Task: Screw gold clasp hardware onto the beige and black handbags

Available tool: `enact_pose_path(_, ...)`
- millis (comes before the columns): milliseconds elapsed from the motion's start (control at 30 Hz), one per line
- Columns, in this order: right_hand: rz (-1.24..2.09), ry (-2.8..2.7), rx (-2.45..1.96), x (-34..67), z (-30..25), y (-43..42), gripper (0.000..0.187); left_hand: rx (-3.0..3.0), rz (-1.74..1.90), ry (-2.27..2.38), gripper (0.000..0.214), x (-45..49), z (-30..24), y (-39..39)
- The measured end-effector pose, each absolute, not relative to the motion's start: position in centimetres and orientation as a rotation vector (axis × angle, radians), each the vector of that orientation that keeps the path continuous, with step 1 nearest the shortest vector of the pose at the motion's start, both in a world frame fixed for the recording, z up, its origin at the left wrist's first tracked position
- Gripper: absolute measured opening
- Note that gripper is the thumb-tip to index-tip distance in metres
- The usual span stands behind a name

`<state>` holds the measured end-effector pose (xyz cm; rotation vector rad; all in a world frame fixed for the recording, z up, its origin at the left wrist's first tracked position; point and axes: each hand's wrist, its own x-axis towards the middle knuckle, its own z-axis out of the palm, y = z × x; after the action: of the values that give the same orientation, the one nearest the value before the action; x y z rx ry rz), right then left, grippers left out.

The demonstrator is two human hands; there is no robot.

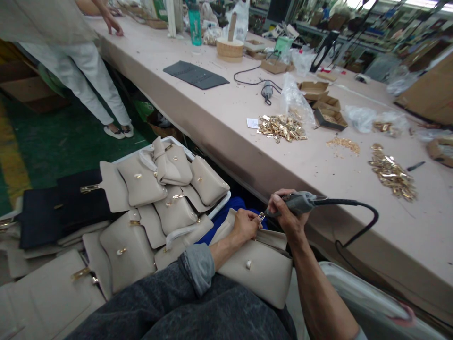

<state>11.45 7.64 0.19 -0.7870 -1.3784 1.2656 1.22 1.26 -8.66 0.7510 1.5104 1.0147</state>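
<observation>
A beige leather bag (260,269) lies across my lap below the table edge. My left hand (245,225) is closed in a pinch on a small gold metal fitting (261,217) at the bag's top edge. My right hand (287,213) is wrapped round a grey corded power screwdriver (300,202), its tip pointing left at that fitting. The tool's black cable (364,222) loops off to the right and down.
A pile of beige bags (166,189) fills a white crate at my left, with dark bags (63,208) beside it. On the long pinkish table (212,118) lie heaps of gold hardware (283,127), small boxes and plastic bags. Another person (88,61) stands at far left.
</observation>
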Motion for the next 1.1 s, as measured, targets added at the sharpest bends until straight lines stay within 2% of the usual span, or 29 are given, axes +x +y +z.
enact_pose_path(133, 1.176, -1.401, -0.807, 10.9, 0.2, 7.7, 0.017, 0.792, 1.001, 1.505, 0.024, 1.0, -8.0, 1.0)
enact_pose_path(367, 0.967, -1.205, -1.007, 9.5, 0.5, 8.2, 0.027, 0.818, 1.077, 1.429, 0.026, 0.9, -7.9, 0.8)
enact_pose_path(1100, 1.070, -1.316, -0.909, 10.0, 0.3, 8.4, 0.023, 0.642, 1.219, 1.260, 0.024, 1.3, -9.7, 1.0)
